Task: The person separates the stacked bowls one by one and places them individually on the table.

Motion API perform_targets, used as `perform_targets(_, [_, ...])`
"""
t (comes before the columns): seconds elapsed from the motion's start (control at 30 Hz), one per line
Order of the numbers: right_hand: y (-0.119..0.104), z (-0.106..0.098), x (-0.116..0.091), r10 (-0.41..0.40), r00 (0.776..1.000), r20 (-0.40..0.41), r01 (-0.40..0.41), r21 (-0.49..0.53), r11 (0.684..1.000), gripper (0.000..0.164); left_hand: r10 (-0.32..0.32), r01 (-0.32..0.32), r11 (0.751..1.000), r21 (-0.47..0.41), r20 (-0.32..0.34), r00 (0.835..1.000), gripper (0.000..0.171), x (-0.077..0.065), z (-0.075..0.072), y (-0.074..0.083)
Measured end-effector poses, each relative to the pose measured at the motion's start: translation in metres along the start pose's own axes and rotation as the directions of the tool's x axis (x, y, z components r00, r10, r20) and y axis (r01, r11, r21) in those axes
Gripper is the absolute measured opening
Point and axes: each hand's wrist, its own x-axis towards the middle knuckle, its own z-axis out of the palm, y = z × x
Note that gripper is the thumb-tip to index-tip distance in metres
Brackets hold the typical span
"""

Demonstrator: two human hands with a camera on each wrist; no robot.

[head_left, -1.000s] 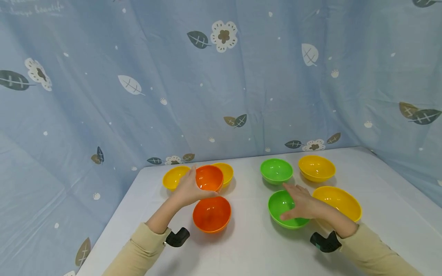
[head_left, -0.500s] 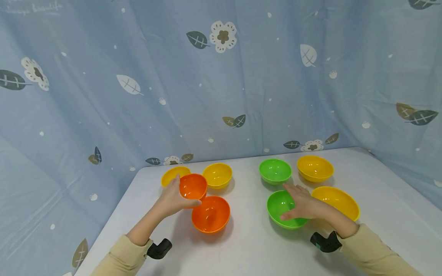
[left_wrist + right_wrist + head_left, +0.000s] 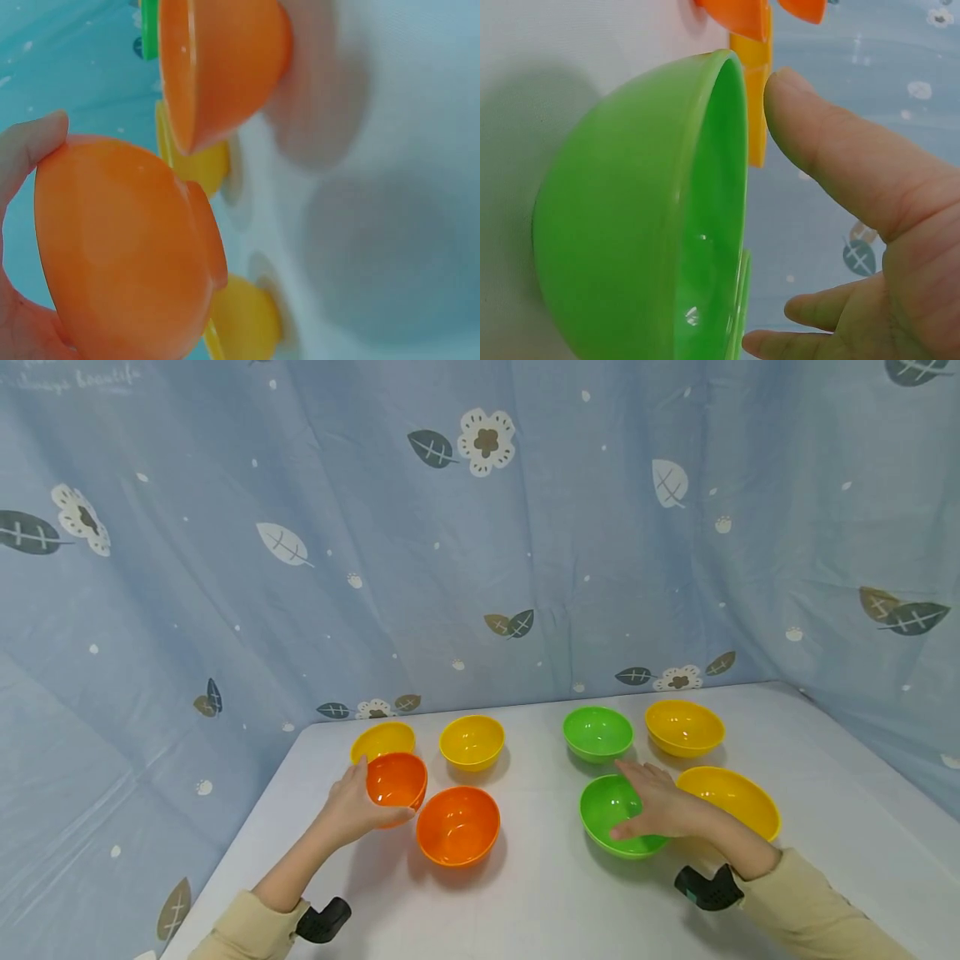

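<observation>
My left hand [image 3: 349,803] grips an orange bowl [image 3: 399,781] by its rim and holds it up over the table. In the left wrist view the raised bowl [image 3: 124,247] has its foot off the white surface, with a shadow apart from it. A second orange bowl [image 3: 459,828] stands on the table just to the right. My right hand [image 3: 662,802] hovers over the front green bowl [image 3: 604,818] with fingers spread. The right wrist view has a gap between the thumb [image 3: 832,142] and this green bowl's rim.
Two yellow bowls, one at the far left [image 3: 382,739] and one beside it [image 3: 472,743], stand at the back. Another green bowl [image 3: 597,735] and two yellow bowls [image 3: 685,728] stand on the right. A blue patterned curtain [image 3: 450,543] hangs behind the white table [image 3: 540,893].
My left hand has carried the orange bowl leftward and toward me, uncovering the back yellow bowl. The right hand has stayed over the green bowl.
</observation>
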Motion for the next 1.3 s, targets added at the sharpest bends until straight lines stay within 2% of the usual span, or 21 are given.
perform_targets(0.13, [-0.001,0.000,-0.001,-0.004,1.000,-0.002,0.004,0.002,1.000,0.105,0.010,-0.010,1.000,-0.005,-0.019,1.000,0.106,-0.003,0.000,-0.009])
perform_targets(0.27, [-0.001,-0.001,-0.001,-0.011,1.000,-0.003,0.011,0.009,1.000,0.105,0.005,-0.005,1.000,0.009,-0.020,1.000,0.112,-0.005,0.001,-0.020])
perform_targets(0.57, [-0.001,0.000,-0.002,-0.009,1.000,-0.002,0.009,0.006,1.000,0.105,-0.055,0.055,0.998,0.023,-0.003,0.998,0.118,-0.012,0.006,-0.039])
perform_targets(0.97, [-0.002,-0.001,-0.004,-0.008,1.000,-0.004,0.008,0.000,1.000,0.105,-0.107,0.107,0.993,0.044,-0.005,0.994,0.121,-0.013,0.012,-0.054])
perform_targets(1.3, [-0.003,-0.001,-0.004,-0.003,1.000,-0.005,0.003,0.000,1.000,0.104,-0.106,0.106,0.994,0.040,-0.017,0.994,0.122,-0.012,0.019,-0.063])
